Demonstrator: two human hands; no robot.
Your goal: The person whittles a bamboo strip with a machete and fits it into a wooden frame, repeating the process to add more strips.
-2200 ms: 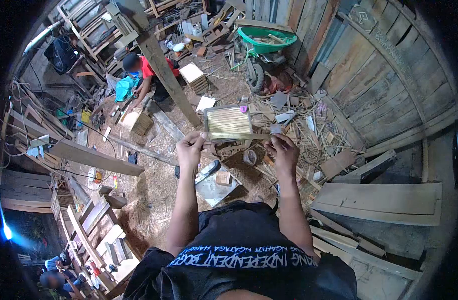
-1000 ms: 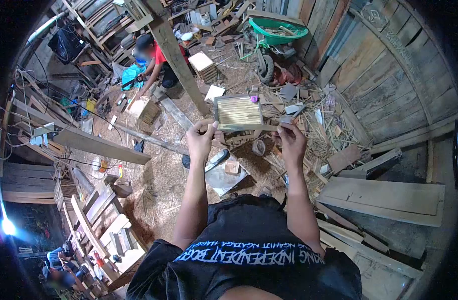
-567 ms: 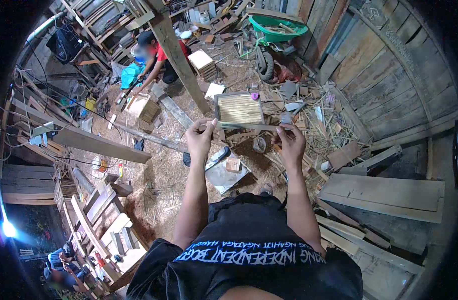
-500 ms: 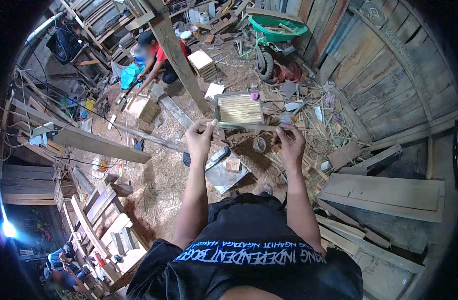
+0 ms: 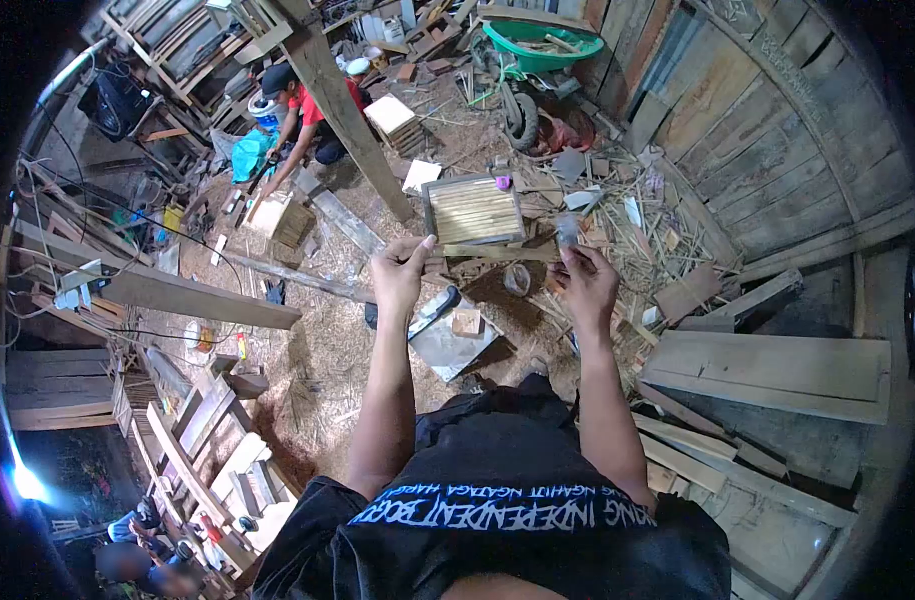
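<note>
Between my two hands a thin wooden strip (image 5: 492,253) is stretched roughly level. Its left end sits in the pinch of my left hand (image 5: 397,275), thumb against fingers. My right hand (image 5: 589,285) is closed on the other end. Just beyond the strip, on the floor, lies a dark-framed panel (image 5: 474,212) filled with pale slats, with a small purple item (image 5: 502,182) at its far right corner. Below the strip are a clear cup (image 5: 517,279), a small wooden block (image 5: 466,321) on a flat grey board (image 5: 453,350), and a black-handled tool (image 5: 434,310).
A wooden post (image 5: 352,110) rises ahead on the left. Behind it a person in red (image 5: 312,105) crouches by a stack of wood (image 5: 281,219). A green wheelbarrow (image 5: 543,46) stands at the back. Boards (image 5: 767,375) lie at right; other people (image 5: 142,545) are at lower left.
My hands stay closed on the strip's ends, with my right hand slightly changed in posture. The view has shifted a little; the crouching person still leans over the wood.
</note>
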